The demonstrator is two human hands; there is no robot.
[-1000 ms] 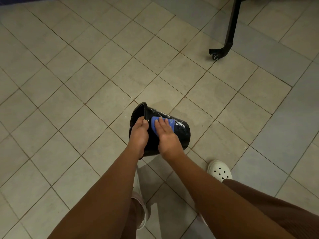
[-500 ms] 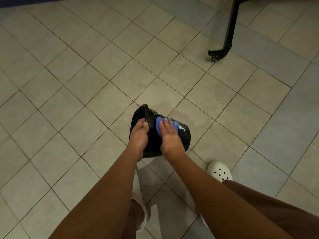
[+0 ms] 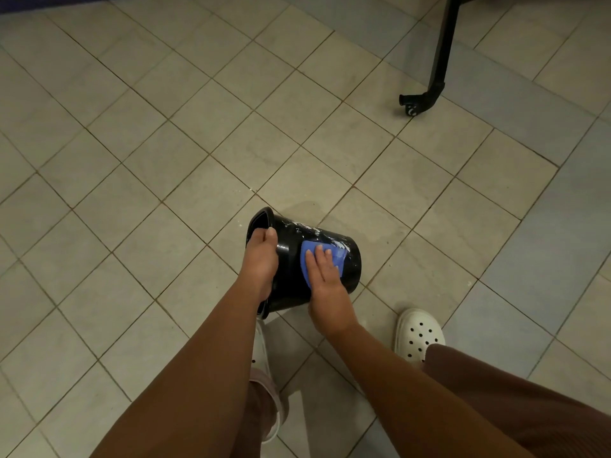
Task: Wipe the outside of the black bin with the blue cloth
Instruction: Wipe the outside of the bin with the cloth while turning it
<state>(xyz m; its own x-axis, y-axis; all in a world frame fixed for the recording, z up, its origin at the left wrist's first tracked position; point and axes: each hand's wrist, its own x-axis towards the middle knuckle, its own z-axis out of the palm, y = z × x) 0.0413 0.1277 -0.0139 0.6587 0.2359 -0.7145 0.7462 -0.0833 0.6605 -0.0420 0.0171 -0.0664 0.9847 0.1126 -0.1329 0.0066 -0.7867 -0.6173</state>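
Black plastic bin [image 3: 350,259] tipped on tiled floor [image 3: 165,160], light, stiff, wet-slick. Left hand [image 3: 261,259] grips rim; right hand [image 3: 325,276] flat, pressing soft blue cloth [image 3: 337,256] on side.

No readable txt, labels, brands or nos. anywhere: none on the black bin [image 3: 287,259], blue cloth [image 3: 335,254] or floor tiles [image 3: 165,127].

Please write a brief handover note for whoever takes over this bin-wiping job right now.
Left hand: gripping the rim of the black bin, which is tipped on its side over the tiled floor.
Right hand: flat on the blue cloth, pressing it against the bin's outer wall.
Done: wiping is under way.
Left: white smears remain on the upper wall; the underside cannot be seen.
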